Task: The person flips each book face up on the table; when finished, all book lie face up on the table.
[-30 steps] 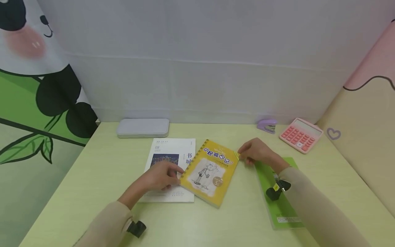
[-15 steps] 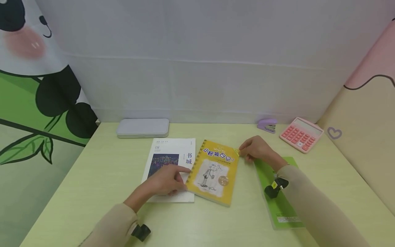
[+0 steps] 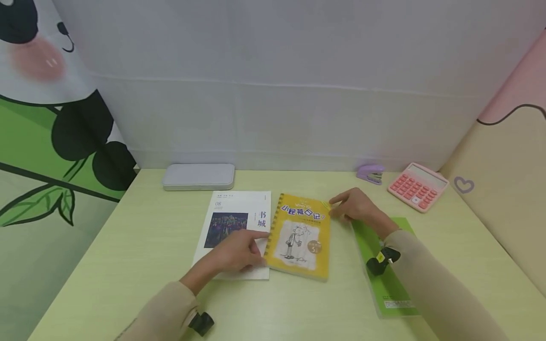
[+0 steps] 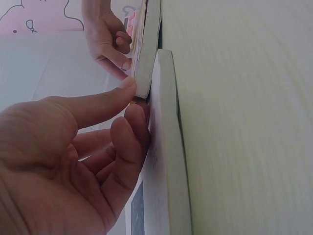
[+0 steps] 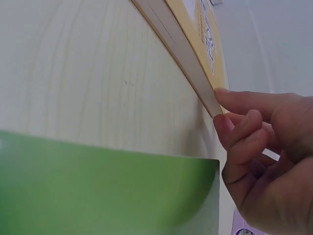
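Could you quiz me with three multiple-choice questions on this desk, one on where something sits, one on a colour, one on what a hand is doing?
1. Where is the small lilac stapler?
A. at the desk's far edge beside the pink calculator
B. on the white magazine
C. under the green folder

2. What colour is the cover of the spiral-bound cartoon book?
A. blue
B. yellow
C. red

3. What is the right hand doing?
A. pressing calculator keys
B. resting flat on the wall
C. touching the cartoon book's far right corner

Answers: 1 A, the two lie side by side near the wall. 2 B, the head view shows a yellow cover. 3 C, its fingertips meet that corner.
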{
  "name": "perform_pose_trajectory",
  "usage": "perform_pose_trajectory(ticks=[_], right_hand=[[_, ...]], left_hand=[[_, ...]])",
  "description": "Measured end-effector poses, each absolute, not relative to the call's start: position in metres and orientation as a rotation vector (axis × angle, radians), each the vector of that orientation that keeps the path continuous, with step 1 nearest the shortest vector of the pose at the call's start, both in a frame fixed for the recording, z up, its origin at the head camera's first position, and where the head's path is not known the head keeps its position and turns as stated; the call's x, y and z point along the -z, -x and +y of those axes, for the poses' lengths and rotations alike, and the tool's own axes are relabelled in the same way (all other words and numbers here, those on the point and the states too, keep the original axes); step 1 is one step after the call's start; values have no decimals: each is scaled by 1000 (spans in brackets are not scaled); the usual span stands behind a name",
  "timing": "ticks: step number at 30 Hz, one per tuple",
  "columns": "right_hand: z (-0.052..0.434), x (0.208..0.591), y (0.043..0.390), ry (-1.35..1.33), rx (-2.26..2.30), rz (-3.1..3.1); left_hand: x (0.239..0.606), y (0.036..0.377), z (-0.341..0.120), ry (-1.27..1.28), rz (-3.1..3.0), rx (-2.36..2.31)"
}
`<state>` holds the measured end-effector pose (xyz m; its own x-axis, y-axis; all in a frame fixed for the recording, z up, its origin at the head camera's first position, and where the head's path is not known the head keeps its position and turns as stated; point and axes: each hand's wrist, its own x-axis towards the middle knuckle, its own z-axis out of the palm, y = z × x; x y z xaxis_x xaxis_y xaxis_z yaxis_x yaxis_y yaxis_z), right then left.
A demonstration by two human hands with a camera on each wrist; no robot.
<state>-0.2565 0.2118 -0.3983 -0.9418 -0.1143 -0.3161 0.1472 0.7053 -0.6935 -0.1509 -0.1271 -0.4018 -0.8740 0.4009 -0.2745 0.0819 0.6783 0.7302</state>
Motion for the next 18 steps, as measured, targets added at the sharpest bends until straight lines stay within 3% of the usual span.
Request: perform_pose_trajectory(ticks=[18], right_hand=[[221,399,257,90,931,2516]], left_hand=[[409,155,-112,-391,2557,-918]])
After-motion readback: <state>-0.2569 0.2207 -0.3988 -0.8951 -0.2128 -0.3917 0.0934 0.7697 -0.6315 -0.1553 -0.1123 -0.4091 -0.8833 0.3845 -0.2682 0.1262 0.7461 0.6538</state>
